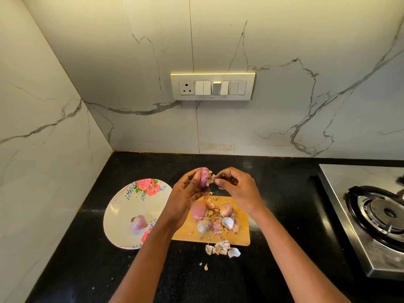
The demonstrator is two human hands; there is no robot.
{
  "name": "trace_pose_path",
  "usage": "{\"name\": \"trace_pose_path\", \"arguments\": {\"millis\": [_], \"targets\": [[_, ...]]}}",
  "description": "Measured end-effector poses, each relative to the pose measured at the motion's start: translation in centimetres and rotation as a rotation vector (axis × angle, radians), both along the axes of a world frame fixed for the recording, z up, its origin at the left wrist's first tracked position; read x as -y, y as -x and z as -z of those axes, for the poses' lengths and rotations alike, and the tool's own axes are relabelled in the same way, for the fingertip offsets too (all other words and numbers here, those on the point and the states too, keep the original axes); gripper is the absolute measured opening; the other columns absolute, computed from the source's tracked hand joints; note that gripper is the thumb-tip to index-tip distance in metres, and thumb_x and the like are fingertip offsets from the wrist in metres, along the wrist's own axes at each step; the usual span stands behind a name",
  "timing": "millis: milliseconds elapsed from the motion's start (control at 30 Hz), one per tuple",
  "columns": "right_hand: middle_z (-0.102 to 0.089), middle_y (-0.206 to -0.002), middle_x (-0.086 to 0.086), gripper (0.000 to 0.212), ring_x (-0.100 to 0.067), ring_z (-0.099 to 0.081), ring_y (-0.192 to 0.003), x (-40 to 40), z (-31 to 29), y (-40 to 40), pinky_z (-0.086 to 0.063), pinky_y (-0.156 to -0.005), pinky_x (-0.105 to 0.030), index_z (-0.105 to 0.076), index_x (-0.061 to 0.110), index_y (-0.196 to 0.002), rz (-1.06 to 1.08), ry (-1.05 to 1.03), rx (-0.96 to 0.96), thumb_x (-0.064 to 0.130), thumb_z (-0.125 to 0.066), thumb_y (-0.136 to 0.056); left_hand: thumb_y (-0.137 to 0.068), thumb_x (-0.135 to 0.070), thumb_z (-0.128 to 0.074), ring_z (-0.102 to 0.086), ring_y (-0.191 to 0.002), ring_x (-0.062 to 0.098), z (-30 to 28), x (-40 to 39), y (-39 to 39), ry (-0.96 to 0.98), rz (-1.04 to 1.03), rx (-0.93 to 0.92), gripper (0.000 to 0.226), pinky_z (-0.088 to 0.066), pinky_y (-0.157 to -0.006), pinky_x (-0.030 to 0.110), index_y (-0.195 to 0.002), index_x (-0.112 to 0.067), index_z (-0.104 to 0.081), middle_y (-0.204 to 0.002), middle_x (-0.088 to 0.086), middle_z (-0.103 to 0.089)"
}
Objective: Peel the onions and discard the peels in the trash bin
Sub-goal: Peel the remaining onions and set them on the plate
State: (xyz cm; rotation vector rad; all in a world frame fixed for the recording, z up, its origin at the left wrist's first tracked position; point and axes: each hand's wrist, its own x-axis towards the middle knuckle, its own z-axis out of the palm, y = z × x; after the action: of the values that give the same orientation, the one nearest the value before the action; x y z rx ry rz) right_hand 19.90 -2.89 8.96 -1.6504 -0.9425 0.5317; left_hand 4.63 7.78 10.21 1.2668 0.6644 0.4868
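The left hand [185,189] curls its fingers around an onion [204,177] held up over the board [242,235], and the right hand [236,186], at 3 o'clock from the onion, pinches a loose bit of skin at its tip. One peeled onion lies on the plate [122,206] at 9 o'clock from the board, but more onions wait on the board, and peels [220,248] lie on and by it, at 6 o'clock; no bin shows, so I think the job is partly done. I see no words to read anywhere.
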Motion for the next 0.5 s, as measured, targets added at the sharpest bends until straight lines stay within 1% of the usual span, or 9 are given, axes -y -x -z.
{"name": "trace_pose_path", "arguments": {"millis": [33,100,167,233,300,400,500], "targets": [[-0.073,-0.091,0.007,0.009,-0.011,-0.071,-0.087,0.1,0.2,-0.1,-0.057,-0.076,-0.022,-0.074,0.019,-0.102,0.027,0.014,-0.006,0.02,-0.073,-0.093,-0.092,-0.04,-0.057,-0.071,-0.11,0.022,-0.1,0.0,0.1,0.0,-0.007,0.002,0.044,-0.057,-0.091,0.029,-0.133,-0.023,-0.061,-0.121,0.003,-0.073],[-0.074,-0.099,0.004,0.017,-0.014,-0.073,-0.093,0.3,0.2,-0.1,-0.06,-0.076,-0.024,-0.071,0.019,-0.111,0.044,-0.008,-0.084,0.022,-0.071,-0.094,-0.091,-0.041,-0.057,-0.071,-0.108,0.02,-0.2,0.0,0.2,-0.01,-0.014,0.004,0.044,-0.057,-0.087,0.026,-0.131,-0.025,-0.061,-0.119,0.001,-0.073],[-0.073,-0.11,0.005,0.031,-0.013,-0.071,-0.102,0.2,-0.2,0.2,-0.061,-0.081,-0.028,-0.068,0.021,-0.122,-0.009,-0.049,-0.152,0.028,-0.072,-0.093,-0.09,-0.039,-0.059,-0.07,-0.111,0.019,-0.2,0.0,0.2,-0.028,-0.017,0.006,0.043,-0.057,-0.086,0.025,-0.131,-0.026,-0.061,-0.122,0.001,-0.072],[-0.072,-0.116,0.011,0.037,-0.007,-0.069,-0.108,-0.1,-0.8,0.6,-0.06,-0.087,-0.026,-0.067,0.025,-0.127,-0.078,-0.057,-0.11,0.031,-0.074,-0.091,-0.091,-0.038,-0.059,-0.069,-0.113,0.019,-0.1,0.0,0.2,-0.05,-0.01,0.003,0.043,-0.058,-0.088,0.026,-0.132,-0.026,-0.059,-0.125,0.002,-0.07],[-0.072,-0.115,0.013,0.034,-0.007,-0.068,-0.109,-0.4,-1.1,0.8,-0.059,-0.088,-0.027,-0.07,0.026,-0.124,-0.102,-0.059,-0.058,0.029,-0.075,-0.09,-0.091,-0.04,-0.059,-0.069,-0.112,0.02,-0.2,-0.1,0.1,-0.061,0.003,-0.002,0.044,-0.058,-0.09,0.028,-0.133,-0.027,-0.059,-0.124,0.003,-0.07],[-0.075,-0.106,0.005,0.023,-0.014,-0.07,-0.103,-0.4,-1.1,0.2,-0.06,-0.082,-0.029,-0.075,0.017,-0.114,-0.086,-0.108,-0.108,0.02,-0.074,-0.091,-0.09,-0.043,-0.057,-0.069,-0.113,0.023,-0.2,-0.2,0.2,-0.056,0.037,-0.015,0.049,-0.057,-0.091,0.03,-0.135,-0.024,-0.059,-0.125,0.006,-0.07],[-0.075,-0.098,0.004,0.015,-0.015,-0.071,-0.095,-0.4,-1.1,0.1,-0.06,-0.078,-0.027,-0.077,0.015,-0.106,-0.064,-0.115,-0.095,0.016,-0.073,-0.091,-0.091,-0.045,-0.054,-0.069,-0.112,0.024,-0.1,-0.3,0.4,-0.054,0.06,-0.028,0.047,-0.056,-0.094,0.032,-0.133,-0.025,-0.061,-0.124,0.006,-0.07]]}}
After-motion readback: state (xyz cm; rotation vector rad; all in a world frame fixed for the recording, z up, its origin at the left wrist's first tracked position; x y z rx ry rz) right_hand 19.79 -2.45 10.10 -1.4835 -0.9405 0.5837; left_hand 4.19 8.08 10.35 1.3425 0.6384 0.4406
